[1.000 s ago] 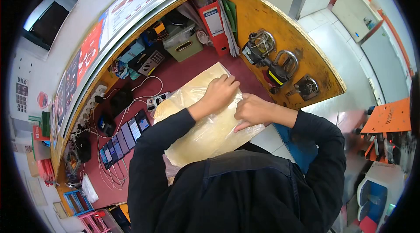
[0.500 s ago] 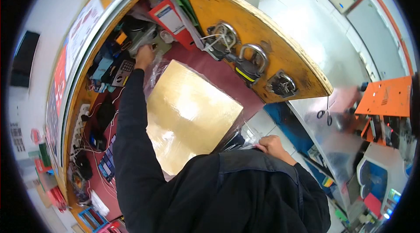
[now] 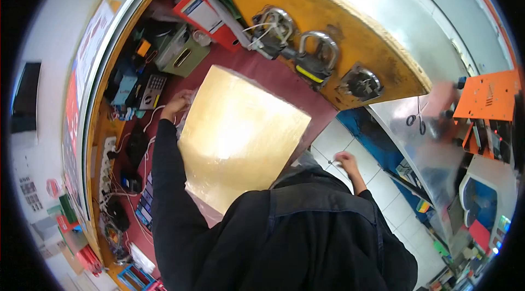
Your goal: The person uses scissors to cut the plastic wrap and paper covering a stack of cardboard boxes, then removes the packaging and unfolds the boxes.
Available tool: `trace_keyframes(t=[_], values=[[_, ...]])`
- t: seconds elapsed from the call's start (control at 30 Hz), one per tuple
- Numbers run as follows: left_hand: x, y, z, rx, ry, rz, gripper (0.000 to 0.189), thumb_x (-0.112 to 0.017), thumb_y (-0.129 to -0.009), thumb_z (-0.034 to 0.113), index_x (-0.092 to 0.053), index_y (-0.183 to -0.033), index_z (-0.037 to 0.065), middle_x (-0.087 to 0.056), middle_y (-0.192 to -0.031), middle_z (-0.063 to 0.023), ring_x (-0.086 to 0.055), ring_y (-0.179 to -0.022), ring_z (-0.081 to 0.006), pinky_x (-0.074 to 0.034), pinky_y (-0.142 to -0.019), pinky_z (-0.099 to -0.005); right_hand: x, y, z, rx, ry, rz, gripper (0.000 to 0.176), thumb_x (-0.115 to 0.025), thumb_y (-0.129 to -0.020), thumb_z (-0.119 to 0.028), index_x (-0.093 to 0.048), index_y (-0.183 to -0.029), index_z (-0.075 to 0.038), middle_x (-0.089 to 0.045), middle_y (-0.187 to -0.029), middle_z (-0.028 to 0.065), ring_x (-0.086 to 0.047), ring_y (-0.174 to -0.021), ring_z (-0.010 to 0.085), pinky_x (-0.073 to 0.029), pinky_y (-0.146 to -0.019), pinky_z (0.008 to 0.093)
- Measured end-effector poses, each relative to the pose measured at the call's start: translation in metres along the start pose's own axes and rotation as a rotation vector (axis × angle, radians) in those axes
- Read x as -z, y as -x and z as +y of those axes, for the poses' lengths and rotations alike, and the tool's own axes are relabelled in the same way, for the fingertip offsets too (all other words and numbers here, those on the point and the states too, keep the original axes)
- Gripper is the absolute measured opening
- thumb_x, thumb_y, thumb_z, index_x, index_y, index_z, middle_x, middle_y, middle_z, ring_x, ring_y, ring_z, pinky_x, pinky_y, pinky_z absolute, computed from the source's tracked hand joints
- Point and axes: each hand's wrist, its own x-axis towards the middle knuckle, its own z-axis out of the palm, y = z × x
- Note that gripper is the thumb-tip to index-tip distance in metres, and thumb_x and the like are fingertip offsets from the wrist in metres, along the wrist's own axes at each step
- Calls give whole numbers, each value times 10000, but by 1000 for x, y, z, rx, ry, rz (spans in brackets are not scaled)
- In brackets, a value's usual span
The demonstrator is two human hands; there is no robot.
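A flat gold-coloured board (image 3: 246, 132) with a glossy surface and clear plastic film about its edges lies on the dark red desk top. At the board's upper left edge, my left hand (image 3: 176, 105) has its fingers closed on crumpled clear plastic film (image 3: 187, 109). My right hand (image 3: 346, 162) is off to the right of the board, above the white floor tiles, and touches nothing that I can see. Its fingers are smeared by motion. My body hides the board's lower edge.
Red binder (image 3: 205, 18), green box (image 3: 185, 59) and telephone (image 3: 152, 92) stand behind the board. A yellow wooden panel (image 3: 350, 34) carries padlocks (image 3: 318, 56). Cables and a power strip (image 3: 108, 162) lie left. Scissors (image 3: 417, 119) and an orange machine (image 3: 486, 97) are right.
My left hand has drawn back from near the green box to the board's edge. My right hand has let go of the plastic film and moved up and away from it.
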Motion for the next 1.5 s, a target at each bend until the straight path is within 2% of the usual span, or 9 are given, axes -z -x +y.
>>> trace_keyframes(t=[0.07, 0.2, 0.4, 0.57, 0.7, 0.83, 0.93, 1.3, 1.5], values=[[17, 33, -34, 138, 101, -23, 449, -581, -868, 254, -484, -1265, 67, -547, -1239, -81, -535, -1108, -191, -394, -920, -319, 18, 7, -9, 255, 514, 359, 140, -649, -820, -50, -639, -960, -41, -670, -864, 58, -620, -756, 135, -500, -673, 253], [-12, 164, 8, 131, 109, 355, 451, -515, -938, 366, -443, -1302, 110, -550, -1206, -69, -538, -1086, -193, -392, -905, -359, -50, 94, -149, 562, 399, 200, 202, -703, -788, -139, -639, -943, -26, -667, -890, 94, -629, -782, 212, -480, -676, 313], [-132, 268, -67, 47, 177, 771, 420, -473, -964, 377, -546, -1151, 9, -595, -968, -118, -532, -920, -140, -422, -790, -285, -200, 179, -223, 1598, 740, -189, 232, -725, -727, -151, -615, -913, -68, -596, -971, 80, -540, -998, 336, -417, -839, 429], [-157, 308, -30, 30, 134, 894, 270, -498, -951, 214, -606, -1017, -24, -645, -789, -88, -586, -707, -162, -457, -651, -291, -283, 200, -196, 1694, 935, -433, 366, -725, -726, -252, -612, -1026, -76, -560, -1107, 107, -479, -1134, 347, -375, -943, 472], [-172, 270, -77, 143, 1301, 761, 141, -466, -881, 31, -601, -893, -6, -611, -750, -94, -541, -647, -157, -425, -580, -296, -301, 224, -201, 1576, 1189, -367, 542, -665, -786, -402, -555, -1243, -134, -455, -1313, 147, -314, -1330, 362, -280, -1067, 510], [-198, 232, -77, 306, 869, 998, 99, -451, -808, -19, -545, -839, -22, -607, -747, -145, -588, -662, -280, -436, -599, -370, -298, 229, -201, 1535, 1320, -373, 768, -658, -702, -602, -491, -1330, -194, -373, -1416, 152, -243, -1374, 370, -212, -1097, 534], [-206, 231, -73, 3, 325, 1351, 131, -396, -797, -65, -473, -901, -49, -572, -778, -290, -577, -756, -459, -430, -650, -459, -299, 229, -204, 1526, 1393, -390, 908, -693, -610, -642, -444, -1371, -213, -348, -1439, 147, -226, -1381, 374, -192, -1103, 541], [-232, 217, -146, -125, 49, 1110, 248, -507, -795, 13, -479, -1040, 35, -596, -907, -258, -586, -855, -444, -453, -712, -496, -284, 232, -188, 1477, 1460, -359, 828, -738, -614, -483, -461, -1351, -226, -339, -1461, 139, -254, -1384, 354, -225, -1104, 543], [-216, 223, -114, -80, 16, 1093, 187, -522, -864, 101, -486, -1019, 5, -627, -909, -239, -613, -887, -410, -469, -735, -452, -218, 213, -173, 1618, 785, -53, 360, -719, -747, -221, -647, -1070, -77, -594, -1178, 103, -466, -1226, 322, -360, -1018, 456]])
